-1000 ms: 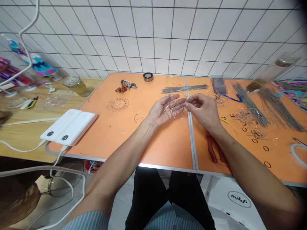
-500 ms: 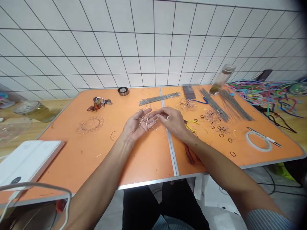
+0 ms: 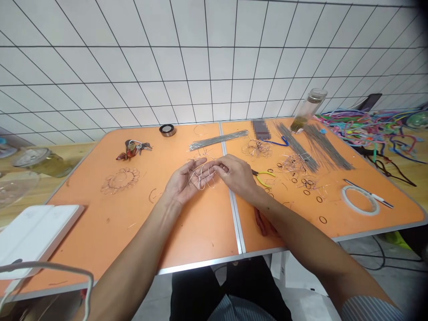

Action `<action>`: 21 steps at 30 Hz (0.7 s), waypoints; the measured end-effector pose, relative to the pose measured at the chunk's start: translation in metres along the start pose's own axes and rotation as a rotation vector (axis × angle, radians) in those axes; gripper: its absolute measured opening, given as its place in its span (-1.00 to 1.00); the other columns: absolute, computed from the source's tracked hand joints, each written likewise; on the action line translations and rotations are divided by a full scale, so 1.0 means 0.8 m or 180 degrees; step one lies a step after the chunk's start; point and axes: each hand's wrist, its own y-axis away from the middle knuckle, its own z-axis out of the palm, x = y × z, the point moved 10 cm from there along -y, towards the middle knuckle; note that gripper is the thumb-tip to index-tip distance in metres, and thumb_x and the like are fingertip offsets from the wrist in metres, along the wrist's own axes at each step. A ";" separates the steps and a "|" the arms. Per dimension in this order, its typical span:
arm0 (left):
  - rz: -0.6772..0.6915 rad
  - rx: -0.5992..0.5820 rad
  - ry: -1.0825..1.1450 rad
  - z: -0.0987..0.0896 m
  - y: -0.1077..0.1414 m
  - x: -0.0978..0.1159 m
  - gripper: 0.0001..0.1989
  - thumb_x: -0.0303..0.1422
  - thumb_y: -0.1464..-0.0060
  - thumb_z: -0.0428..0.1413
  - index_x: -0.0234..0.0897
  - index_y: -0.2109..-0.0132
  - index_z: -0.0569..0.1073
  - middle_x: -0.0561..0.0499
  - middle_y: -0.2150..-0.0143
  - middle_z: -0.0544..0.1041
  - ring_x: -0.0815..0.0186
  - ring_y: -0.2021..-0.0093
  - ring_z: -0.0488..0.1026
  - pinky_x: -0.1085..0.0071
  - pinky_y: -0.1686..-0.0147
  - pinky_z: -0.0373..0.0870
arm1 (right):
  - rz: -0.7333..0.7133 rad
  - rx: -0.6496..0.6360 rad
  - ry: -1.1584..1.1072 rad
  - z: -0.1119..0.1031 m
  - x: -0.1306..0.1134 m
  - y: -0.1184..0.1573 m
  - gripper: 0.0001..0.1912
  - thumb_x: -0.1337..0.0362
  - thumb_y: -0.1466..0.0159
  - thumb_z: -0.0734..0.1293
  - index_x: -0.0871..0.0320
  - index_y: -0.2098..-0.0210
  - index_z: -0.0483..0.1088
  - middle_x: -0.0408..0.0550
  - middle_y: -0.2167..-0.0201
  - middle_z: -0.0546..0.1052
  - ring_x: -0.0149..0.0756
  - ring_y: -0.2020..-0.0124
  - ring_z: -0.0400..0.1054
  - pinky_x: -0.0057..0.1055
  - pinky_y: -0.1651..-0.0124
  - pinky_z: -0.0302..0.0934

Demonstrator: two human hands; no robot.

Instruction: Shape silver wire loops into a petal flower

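Observation:
A looped piece of thin wire point(image 3: 201, 179) lies across the fingers of my left hand point(image 3: 184, 183), which is turned palm up with the fingers curled a little around it. At its right side my right hand point(image 3: 236, 175) pinches the wire between thumb and forefinger. Both hands are over the middle of the orange table point(image 3: 200, 232), near its metal seam. Behind them sits a bundle of straight wires point(image 3: 219, 139). On the left a ring of wire loops point(image 3: 120, 180) lies flat.
Right of my hands are yellow-handled pliers point(image 3: 264, 178), tangled wire pieces point(image 3: 294, 164), small dark rings, a white ring point(image 3: 360, 200) and a tilted glass bottle point(image 3: 308, 110). A tape roll point(image 3: 167, 130) is at the back; a white box point(image 3: 36, 234) is at the left.
The camera view has shifted slightly. Both hands stay together at the wire, whose loops have turned a little between the fingers.

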 end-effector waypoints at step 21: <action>-0.0029 -0.0469 0.0285 0.005 -0.014 0.012 -0.51 -0.22 -0.73 -0.01 -0.41 -0.47 0.61 -0.36 -0.16 0.85 -0.03 -0.15 0.86 0.07 -0.30 0.73 | -0.0568 0.0671 -0.0252 -0.028 -0.015 -0.004 -0.91 0.26 -0.46 0.47 0.00 0.13 0.68 -0.05 0.27 0.75 -0.11 0.29 0.60 -0.16 0.15 0.41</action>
